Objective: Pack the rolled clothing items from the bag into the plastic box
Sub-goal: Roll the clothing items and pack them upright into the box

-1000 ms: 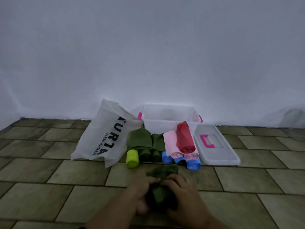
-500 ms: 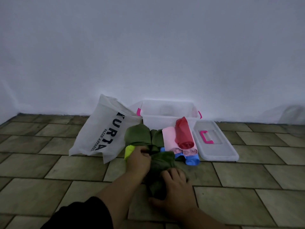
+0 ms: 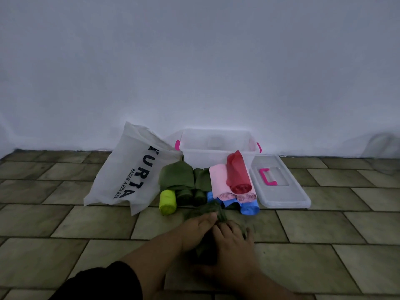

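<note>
On the tiled floor (image 3: pixel 65 224) in front of me, both my hands press down on a dark green garment (image 3: pixel 207 211), soft and crumpled, only partly rolled. My left hand (image 3: pixel 198 231) lies flat across its near end with fingers curled into the cloth; my right hand (image 3: pixel 232 241) covers the other side, fingers spread and gripping the fabric. Neither hand has let go.

Beyond it sits a row of tight cloth rolls: a lime-yellow roll (image 3: pixel 167 201), two dark green rolls (image 3: pixel 190 197) under folded green cloth (image 3: pixel 176 175), blue rolls (image 3: pixel 249 207) at the bottom, pink rolls (image 3: pixel 223 182) on them and a red roll (image 3: pixel 238 174) on top, its spiral end facing me.

Behind the rolls stands the plastic box (image 3: pixel 216 146), clear, smooth-walled, with pink latches, open at the top and against the white wall (image 3: pixel 194 61). Its clear lid (image 3: pixel 287 191), flat with a pink handle, lies on the floor just right of the rolls.

Left of the box slumps a white bag (image 3: pixel 121 176) of thin, matte fabric, printed "KURTA" and, smaller, "PAZZE APPAREL". Bare tile lies open to my left and right, and between my hands and the rolls only a narrow strip is free.
</note>
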A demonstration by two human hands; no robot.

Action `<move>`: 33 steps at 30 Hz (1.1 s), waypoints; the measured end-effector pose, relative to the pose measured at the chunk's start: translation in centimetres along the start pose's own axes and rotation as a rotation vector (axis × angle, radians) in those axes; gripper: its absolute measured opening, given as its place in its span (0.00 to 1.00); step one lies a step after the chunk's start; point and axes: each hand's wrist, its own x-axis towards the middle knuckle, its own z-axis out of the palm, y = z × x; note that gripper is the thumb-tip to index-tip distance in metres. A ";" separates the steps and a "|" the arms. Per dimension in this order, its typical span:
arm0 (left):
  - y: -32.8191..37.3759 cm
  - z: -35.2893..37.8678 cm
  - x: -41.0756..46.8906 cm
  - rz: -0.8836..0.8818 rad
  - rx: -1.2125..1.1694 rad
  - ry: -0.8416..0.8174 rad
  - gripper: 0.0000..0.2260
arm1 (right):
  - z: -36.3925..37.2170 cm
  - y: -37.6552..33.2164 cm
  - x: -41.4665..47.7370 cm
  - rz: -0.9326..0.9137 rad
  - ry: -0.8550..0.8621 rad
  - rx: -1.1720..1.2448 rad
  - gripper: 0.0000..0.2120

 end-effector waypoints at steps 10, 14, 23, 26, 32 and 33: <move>-1.8 0.1 1.1 0.042 0.083 -0.027 0.22 | -3.3 2.0 0.6 -0.230 -0.152 -0.043 0.27; -2.0 -0.1 1.4 0.062 0.145 -0.033 0.22 | -3.9 2.8 1.5 -0.180 -0.218 0.019 0.22; -1.3 -0.8 0.3 0.182 0.479 0.247 0.16 | -4.8 3.4 4.4 -0.005 -0.496 0.421 0.16; -2.5 0.3 -1.3 0.314 0.566 0.254 0.18 | -4.2 3.8 4.4 0.007 -0.469 0.470 0.12; -3.7 1.2 -1.5 0.268 0.669 0.270 0.20 | -2.6 3.7 3.6 -0.036 -0.285 0.191 0.18; -3.5 0.9 -1.3 0.253 0.685 0.261 0.20 | -2.2 3.7 3.1 -0.040 -0.239 0.151 0.20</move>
